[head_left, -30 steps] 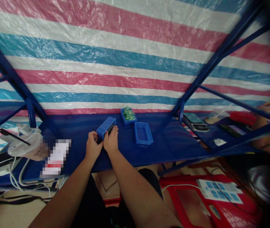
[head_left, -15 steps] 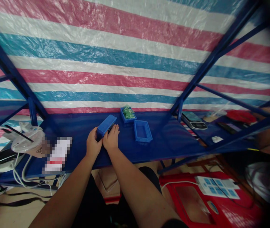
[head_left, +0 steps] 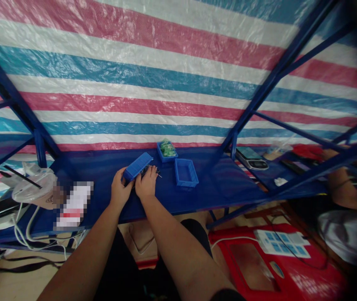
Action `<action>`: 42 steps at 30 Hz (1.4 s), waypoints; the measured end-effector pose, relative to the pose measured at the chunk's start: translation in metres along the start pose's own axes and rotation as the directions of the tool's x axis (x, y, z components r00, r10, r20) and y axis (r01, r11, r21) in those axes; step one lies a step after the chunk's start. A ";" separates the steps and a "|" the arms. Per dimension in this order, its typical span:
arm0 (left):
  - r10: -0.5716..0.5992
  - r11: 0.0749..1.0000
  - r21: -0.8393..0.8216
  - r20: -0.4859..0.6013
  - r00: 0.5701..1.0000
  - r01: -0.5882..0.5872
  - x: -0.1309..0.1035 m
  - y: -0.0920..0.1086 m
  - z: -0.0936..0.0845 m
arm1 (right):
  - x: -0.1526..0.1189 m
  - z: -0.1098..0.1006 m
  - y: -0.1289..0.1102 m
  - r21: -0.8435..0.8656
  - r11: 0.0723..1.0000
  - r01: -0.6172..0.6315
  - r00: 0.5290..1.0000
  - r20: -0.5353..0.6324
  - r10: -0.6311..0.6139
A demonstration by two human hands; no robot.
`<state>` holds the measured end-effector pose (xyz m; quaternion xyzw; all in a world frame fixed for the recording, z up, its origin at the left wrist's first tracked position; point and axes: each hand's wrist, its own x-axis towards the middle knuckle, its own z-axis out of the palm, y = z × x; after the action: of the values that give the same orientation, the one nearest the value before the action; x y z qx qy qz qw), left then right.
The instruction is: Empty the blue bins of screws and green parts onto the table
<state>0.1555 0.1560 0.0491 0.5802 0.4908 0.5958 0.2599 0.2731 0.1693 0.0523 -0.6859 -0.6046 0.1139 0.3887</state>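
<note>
My left hand (head_left: 120, 187) grips a blue tray (head_left: 138, 166), which is tipped on its side above the blue table (head_left: 219, 188). Small dark, thin pieces (head_left: 150, 169) show at the tray's open side, by my right hand (head_left: 146, 184). The right hand lies beside the tray with its fingers stretched out over the pieces. A second blue tray (head_left: 186, 172) stands upright to the right. Behind it, a third blue tray (head_left: 167, 156) holds green, partly clear packets (head_left: 167, 147).
At the left are a lidded cup (head_left: 36, 188) with a black straw, a white and red paper (head_left: 75, 205) and white cables. Blue metal posts flank the table. On the right are a scale (head_left: 252, 159) and another person's arm (head_left: 341, 184); a red plastic piece (head_left: 260, 267) lies below.
The tray in my left hand has tilted further, and more dark pieces show beside it under my right hand. The view has shifted slightly. The other person's arm is more visible.
</note>
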 end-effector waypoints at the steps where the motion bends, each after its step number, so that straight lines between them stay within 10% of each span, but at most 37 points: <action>1: -0.011 1.000 -0.014 -0.011 1.000 0.011 0.000 -0.001 0.000 | 0.000 0.000 0.000 0.000 1.000 0.000 1.000 -0.001 0.000; 11: -0.088 0.992 -0.096 -0.115 0.989 0.077 0.003 -0.013 0.000 | -0.002 -0.002 -0.003 -0.017 1.000 -0.005 1.000 0.003 0.005; 21: 0.115 0.983 0.167 -0.211 0.971 -0.080 0.004 -0.006 -0.006 | -0.002 -0.004 -0.003 0.027 1.000 0.006 1.000 0.000 -0.006; 30: 0.037 0.999 -0.002 -0.322 0.946 -0.040 0.010 -0.002 -0.007 | -0.002 -0.006 0.001 0.099 0.994 0.041 0.999 -0.032 -0.038; 34: -0.160 0.987 -0.082 -0.325 0.932 0.140 0.040 -0.003 -0.017 | -0.001 -0.008 0.005 0.199 0.979 0.045 0.996 -0.084 -0.029; 37: -0.435 0.900 -0.166 -0.309 0.846 0.402 0.074 -0.006 -0.025 | 0.001 -0.008 0.006 0.248 0.968 0.046 0.994 -0.109 -0.019; 42: -0.547 0.835 -0.140 -0.307 0.778 0.532 0.124 -0.016 -0.033 | 0.002 -0.009 0.006 0.307 0.951 0.037 0.992 -0.123 0.002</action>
<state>0.0966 0.2616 0.0938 0.2994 0.6593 0.5969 0.3454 0.2840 0.1674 0.0551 -0.6169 -0.5604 0.1615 0.5284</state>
